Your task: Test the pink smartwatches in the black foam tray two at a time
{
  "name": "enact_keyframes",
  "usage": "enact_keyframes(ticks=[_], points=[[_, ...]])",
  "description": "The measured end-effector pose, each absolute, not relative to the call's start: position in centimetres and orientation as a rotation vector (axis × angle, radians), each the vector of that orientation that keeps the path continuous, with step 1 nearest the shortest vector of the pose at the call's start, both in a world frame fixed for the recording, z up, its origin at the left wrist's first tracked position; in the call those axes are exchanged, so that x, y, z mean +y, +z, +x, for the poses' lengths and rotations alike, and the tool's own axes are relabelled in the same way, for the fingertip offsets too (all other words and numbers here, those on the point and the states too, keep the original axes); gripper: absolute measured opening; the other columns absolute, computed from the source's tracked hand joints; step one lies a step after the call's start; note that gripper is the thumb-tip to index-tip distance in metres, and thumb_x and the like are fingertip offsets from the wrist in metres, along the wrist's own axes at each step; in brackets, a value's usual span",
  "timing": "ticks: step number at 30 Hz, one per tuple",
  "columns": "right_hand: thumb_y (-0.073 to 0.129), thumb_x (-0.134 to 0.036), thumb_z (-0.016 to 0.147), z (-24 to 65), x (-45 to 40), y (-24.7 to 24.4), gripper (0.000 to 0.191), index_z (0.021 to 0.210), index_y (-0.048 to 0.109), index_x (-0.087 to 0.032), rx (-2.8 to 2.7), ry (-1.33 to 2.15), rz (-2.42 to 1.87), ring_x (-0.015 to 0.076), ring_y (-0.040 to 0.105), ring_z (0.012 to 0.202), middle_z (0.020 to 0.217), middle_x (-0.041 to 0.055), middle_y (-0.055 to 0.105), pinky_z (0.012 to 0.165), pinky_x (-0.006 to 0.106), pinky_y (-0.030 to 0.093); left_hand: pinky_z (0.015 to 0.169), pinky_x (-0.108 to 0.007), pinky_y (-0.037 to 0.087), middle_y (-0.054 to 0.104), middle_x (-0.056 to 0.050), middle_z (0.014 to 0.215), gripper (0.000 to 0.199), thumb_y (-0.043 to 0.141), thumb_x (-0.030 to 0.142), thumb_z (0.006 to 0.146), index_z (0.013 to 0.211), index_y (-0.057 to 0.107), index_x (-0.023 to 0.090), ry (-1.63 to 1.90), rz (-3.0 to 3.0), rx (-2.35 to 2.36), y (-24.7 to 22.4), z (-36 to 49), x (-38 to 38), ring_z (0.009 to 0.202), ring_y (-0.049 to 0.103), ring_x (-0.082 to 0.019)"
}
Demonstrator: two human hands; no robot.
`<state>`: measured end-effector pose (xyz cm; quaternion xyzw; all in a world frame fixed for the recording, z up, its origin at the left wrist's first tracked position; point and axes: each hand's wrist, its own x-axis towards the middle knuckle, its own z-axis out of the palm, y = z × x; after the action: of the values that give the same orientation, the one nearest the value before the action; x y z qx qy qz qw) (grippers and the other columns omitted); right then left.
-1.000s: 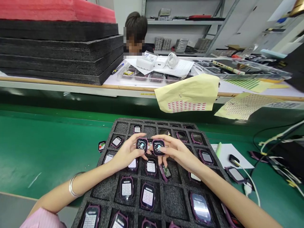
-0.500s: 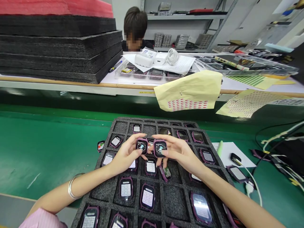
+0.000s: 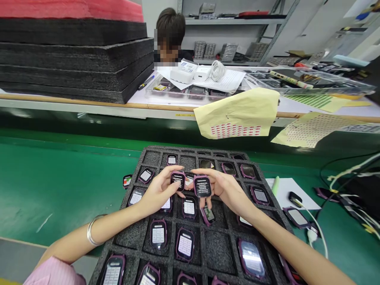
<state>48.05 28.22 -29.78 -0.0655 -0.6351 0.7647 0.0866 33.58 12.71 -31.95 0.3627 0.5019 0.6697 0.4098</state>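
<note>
My left hand [image 3: 164, 184] grips a purple smartwatch case [image 3: 177, 178] with its thumb over the lit screen. Close beside it, my right hand [image 3: 221, 186] holds a second purple smartwatch case [image 3: 202, 187], fingers behind and along its edge. White lines of text on black fill both screens. Below the hands lies a black foam tray [image 3: 219, 251] whose compartments hold several more purple watch cases, many with white grid screens, such as this watch [image 3: 189, 207]. One tilted watch [image 3: 208, 215] sits just under my right fingers, partly hidden by them.
Black foam sheets [image 3: 74, 71] are stacked on the raised shelf at left, a person [image 3: 170, 33] behind. Yellow label sheets [image 3: 237, 114] hang over the shelf edge. One watch [image 3: 127, 181] lies left of the tray; a white cable [image 3: 319, 229] and another watch [image 3: 296, 217] lie right.
Both held screens have switched from a watch face to a text list. My right thumb has lifted off its screen. The hands stay almost in place.
</note>
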Motion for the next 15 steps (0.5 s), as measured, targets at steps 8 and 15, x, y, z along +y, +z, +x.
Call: enact_keyframes(ticks=[8,15], points=[[0.043,-0.050,0.097,47.78,28.29,-29.98,0.047,0.122,0.057,-0.013,-1.885,2.262,-0.249,0.0179,0.068,0.053,0.097,0.0154,0.071,0.041,0.023,0.050,0.066,-0.028,0.061,0.061,-0.005,0.096,0.036,0.065,0.031,0.083,0.114,0.054,0.017,1.708,0.878,1.274,-31.96,33.51,12.97,0.078,0.061,-0.014],[0.051,-0.044,0.095,48.08,28.13,-29.42,0.041,0.125,0.052,-0.017,-1.949,2.175,-0.279,0.0158,0.067,0.056,0.098,0.0116,0.068,0.044,0.023,0.051,0.066,-0.030,0.060,0.062,-0.007,0.095,0.036,0.061,0.031,0.086,0.117,0.053,0.017,1.713,0.877,1.230,-31.79,33.47,12.72,0.085,0.064,-0.019]])
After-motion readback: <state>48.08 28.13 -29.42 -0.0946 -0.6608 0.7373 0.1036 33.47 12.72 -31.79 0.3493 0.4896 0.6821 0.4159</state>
